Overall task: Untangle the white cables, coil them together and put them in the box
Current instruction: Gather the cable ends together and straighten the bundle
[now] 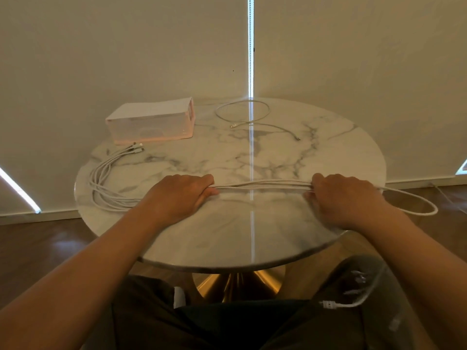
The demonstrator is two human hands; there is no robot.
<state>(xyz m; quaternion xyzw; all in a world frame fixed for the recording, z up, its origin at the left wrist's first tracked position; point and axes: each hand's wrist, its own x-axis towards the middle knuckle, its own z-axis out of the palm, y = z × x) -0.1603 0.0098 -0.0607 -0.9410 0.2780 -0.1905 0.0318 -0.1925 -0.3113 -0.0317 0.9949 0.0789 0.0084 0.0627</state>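
No legible txt or labels anywhere.

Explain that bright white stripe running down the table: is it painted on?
Head view: no, it is glare, the lit gap between the blinds mirrored in the glossy marble table; the right hand gripping the white cables looks motion-blurred.

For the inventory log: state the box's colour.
Pale, translucent pink box with a whitish top; seen in the head view.

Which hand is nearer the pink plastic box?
Left. The left hand is in front of the pink plastic box; the right hand is farther right.
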